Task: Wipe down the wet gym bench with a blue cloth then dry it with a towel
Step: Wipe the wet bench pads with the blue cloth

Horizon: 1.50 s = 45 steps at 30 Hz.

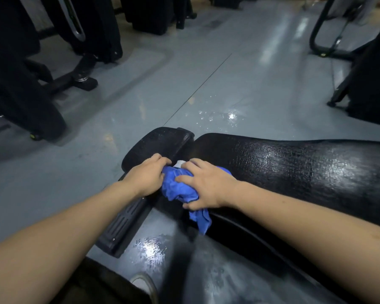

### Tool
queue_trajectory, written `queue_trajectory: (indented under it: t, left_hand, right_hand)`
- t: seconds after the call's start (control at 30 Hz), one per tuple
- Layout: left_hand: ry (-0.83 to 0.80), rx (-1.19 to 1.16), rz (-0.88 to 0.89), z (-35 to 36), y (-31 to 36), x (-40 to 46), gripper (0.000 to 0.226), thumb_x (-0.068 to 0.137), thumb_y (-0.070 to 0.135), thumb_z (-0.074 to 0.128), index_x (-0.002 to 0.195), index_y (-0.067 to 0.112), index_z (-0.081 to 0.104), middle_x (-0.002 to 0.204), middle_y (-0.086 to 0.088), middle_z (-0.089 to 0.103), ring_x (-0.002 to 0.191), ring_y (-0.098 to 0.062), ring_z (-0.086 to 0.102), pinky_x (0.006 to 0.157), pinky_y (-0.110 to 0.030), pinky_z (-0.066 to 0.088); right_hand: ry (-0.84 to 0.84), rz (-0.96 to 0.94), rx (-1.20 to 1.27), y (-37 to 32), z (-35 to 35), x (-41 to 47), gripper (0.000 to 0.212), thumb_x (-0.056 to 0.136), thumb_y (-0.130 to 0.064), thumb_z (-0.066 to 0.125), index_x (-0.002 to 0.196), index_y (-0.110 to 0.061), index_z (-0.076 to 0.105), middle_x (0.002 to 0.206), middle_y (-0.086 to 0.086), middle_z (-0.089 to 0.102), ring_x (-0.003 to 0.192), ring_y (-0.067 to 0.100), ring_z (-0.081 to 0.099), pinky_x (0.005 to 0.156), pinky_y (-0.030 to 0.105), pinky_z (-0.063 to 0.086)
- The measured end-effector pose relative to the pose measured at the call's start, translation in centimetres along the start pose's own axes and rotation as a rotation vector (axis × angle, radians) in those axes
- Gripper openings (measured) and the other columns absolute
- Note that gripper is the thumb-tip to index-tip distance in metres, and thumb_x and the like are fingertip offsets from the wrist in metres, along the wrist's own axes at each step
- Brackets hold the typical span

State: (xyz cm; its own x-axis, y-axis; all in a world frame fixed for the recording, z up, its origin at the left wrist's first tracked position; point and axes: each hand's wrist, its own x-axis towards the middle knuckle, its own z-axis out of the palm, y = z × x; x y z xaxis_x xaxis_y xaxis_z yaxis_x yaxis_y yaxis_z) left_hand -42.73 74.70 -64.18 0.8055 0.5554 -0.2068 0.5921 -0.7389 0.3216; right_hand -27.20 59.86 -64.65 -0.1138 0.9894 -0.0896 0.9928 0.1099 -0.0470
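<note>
A black padded gym bench (pixel 294 170) stretches from the centre to the right, its textured surface glistening with water. A smaller black seat pad (pixel 160 142) sits at its left end. Both hands hold a bunched blue cloth (pixel 176 189) at the gap between the two pads. My left hand (pixel 147 178) grips the cloth's left side, fingers curled. My right hand (pixel 206 187) presses over its right side, thumb underneath. A tail of the cloth (pixel 203 220) hangs down over the bench's near edge. A bit of white (pixel 180 163) shows behind the cloth; I cannot tell what it is.
The grey floor (pixel 206 84) has wet patches beyond the bench (pixel 228 117) and in front of it (pixel 151 249). Black gym machines stand at the left (pixel 20 95) and far right (pixel 371 84). A black bench foot (pixel 123 222) lies under my left forearm.
</note>
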Motion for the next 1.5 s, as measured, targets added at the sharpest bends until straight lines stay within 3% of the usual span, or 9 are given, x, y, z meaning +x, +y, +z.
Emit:
queue_trajectory:
  t: [0.17, 0.4, 0.6, 0.7, 0.8, 1.1, 1.2, 1.3, 1.5]
  left_hand:
    - [0.045, -0.038, 0.146, -0.1, 4.3, -0.9, 0.038, 0.098, 0.03, 0.05, 0.137, 0.03, 0.05, 0.134, 0.012, 0.046, 0.124, -0.013, 0.051, 0.096, -0.035, 0.046]
    - [0.02, 0.017, 0.275, 0.7, 8.9, -1.8, 0.043, 0.1, 0.046, 0.048, 0.139, 0.029, 0.046, 0.136, 0.012, 0.041, 0.126, -0.011, 0.046, 0.094, -0.034, 0.046]
    - [0.054, -0.011, 0.315, 0.5, 8.5, -2.5, 0.042, 0.1, 0.046, 0.047, 0.139, 0.029, 0.046, 0.135, 0.016, 0.04, 0.125, -0.008, 0.044, 0.091, -0.031, 0.046]
    - [0.106, -0.066, 0.314, -0.1, 7.2, -2.8, 0.044, 0.099, 0.045, 0.05, 0.139, 0.028, 0.045, 0.136, 0.017, 0.039, 0.122, -0.008, 0.045, 0.093, -0.034, 0.048]
    - [0.137, -0.087, 0.322, -0.5, 6.3, -3.0, 0.05, 0.097, 0.047, 0.053, 0.142, 0.029, 0.042, 0.139, 0.017, 0.036, 0.123, -0.008, 0.044, 0.091, -0.036, 0.05]
    - [0.132, -0.18, 0.384, -0.5, 5.0, -2.4, 0.08, 0.085, 0.06, 0.064, 0.151, 0.028, 0.03, 0.146, 0.02, 0.026, 0.135, -0.005, 0.034, 0.101, -0.036, 0.048]
    - [0.065, -0.216, 0.397, 0.0, 4.4, -2.1, 0.1, 0.076, 0.069, 0.068, 0.156, 0.028, 0.023, 0.148, 0.02, 0.023, 0.139, -0.004, 0.029, 0.108, -0.036, 0.043]
    - [0.049, -0.192, 0.373, 0.7, 5.1, -1.7, 0.113, 0.068, 0.078, 0.068, 0.158, 0.032, 0.016, 0.153, 0.018, 0.02, 0.143, -0.007, 0.024, 0.116, -0.037, 0.034]
    - [-0.048, -0.265, 0.214, 2.2, 10.0, -1.1, 0.115, 0.061, 0.084, 0.067, 0.154, 0.049, 0.01, 0.16, 0.009, 0.014, 0.15, -0.018, 0.016, 0.12, -0.044, 0.026]
  right_hand:
    - [0.017, 0.089, 0.005, 0.7, -1.4, -6.6, 0.077, 0.073, -0.072, 0.052, 0.133, -0.023, 0.052, 0.131, 0.01, 0.048, 0.121, 0.033, 0.043, 0.107, 0.045, 0.039]
    - [0.026, 0.321, -0.007, 3.8, -4.9, -18.5, 0.07, 0.083, -0.074, 0.046, 0.135, -0.027, 0.052, 0.137, 0.006, 0.046, 0.129, 0.026, 0.041, 0.114, 0.032, 0.03]
    - [0.006, 0.561, -0.03, 6.6, -7.0, -22.9, 0.087, 0.077, -0.083, 0.032, 0.145, -0.03, 0.044, 0.152, 0.005, 0.034, 0.14, 0.02, 0.026, 0.11, 0.021, 0.015]
    - [0.048, 0.628, -0.049, 6.9, -6.6, -20.7, 0.079, 0.08, -0.075, 0.045, 0.144, -0.028, 0.045, 0.149, 0.007, 0.037, 0.139, 0.024, 0.027, 0.112, 0.027, 0.021]
    - [0.059, 0.693, -0.064, 7.5, -5.6, -16.9, 0.09, 0.075, -0.081, 0.031, 0.14, -0.022, 0.051, 0.143, 0.015, 0.043, 0.132, 0.034, 0.033, 0.115, 0.038, 0.023]
    - [0.003, 0.491, 0.013, 4.3, -2.9, -6.1, 0.095, 0.07, -0.082, 0.026, 0.141, -0.022, 0.047, 0.141, 0.013, 0.04, 0.129, 0.036, 0.032, 0.113, 0.048, 0.029]
    - [-0.045, 0.289, 0.167, 3.0, -2.7, -5.3, 0.092, 0.071, -0.079, 0.041, 0.147, -0.027, 0.039, 0.151, 0.01, 0.03, 0.141, 0.031, 0.021, 0.12, 0.041, 0.019]
    - [0.006, 0.211, 0.413, 3.7, -4.0, -6.1, 0.087, 0.075, -0.065, 0.064, 0.149, -0.029, 0.035, 0.155, 0.003, 0.025, 0.143, 0.017, 0.025, 0.118, 0.03, 0.022]
    - [0.054, 0.339, 0.231, 6.1, -4.3, -9.9, 0.077, 0.081, -0.071, 0.041, 0.144, -0.027, 0.042, 0.149, 0.001, 0.039, 0.138, 0.021, 0.037, 0.115, 0.042, 0.029]
